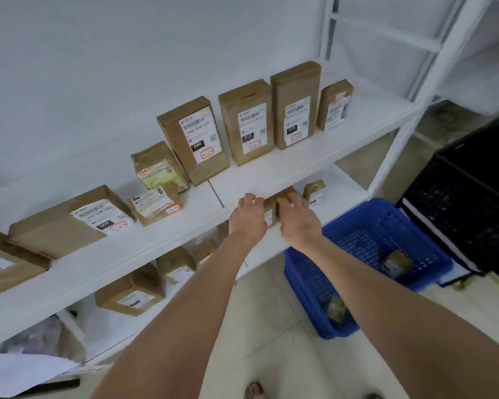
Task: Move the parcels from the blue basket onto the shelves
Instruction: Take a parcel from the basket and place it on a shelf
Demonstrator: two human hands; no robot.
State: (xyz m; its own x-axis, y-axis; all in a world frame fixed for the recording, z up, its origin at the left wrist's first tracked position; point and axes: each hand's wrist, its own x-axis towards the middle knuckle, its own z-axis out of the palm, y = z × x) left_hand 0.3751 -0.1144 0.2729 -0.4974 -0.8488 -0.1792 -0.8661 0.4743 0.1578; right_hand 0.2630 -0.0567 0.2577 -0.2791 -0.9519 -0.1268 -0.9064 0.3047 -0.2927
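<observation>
Both hands reach beneath the upper shelf. The right hand (298, 223) and left hand (247, 217), fingers curled, hold a small brown cardboard parcel (283, 200) between them at the lower white shelf (339, 182). Beside them, the blue plastic basket (306, 277) sits on the floor.

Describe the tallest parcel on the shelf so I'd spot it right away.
Look at the upper white shelf, where four brown boxes stand in a row at its right end. The tallest parcel is second from the right, rising above both neighbours.
</observation>
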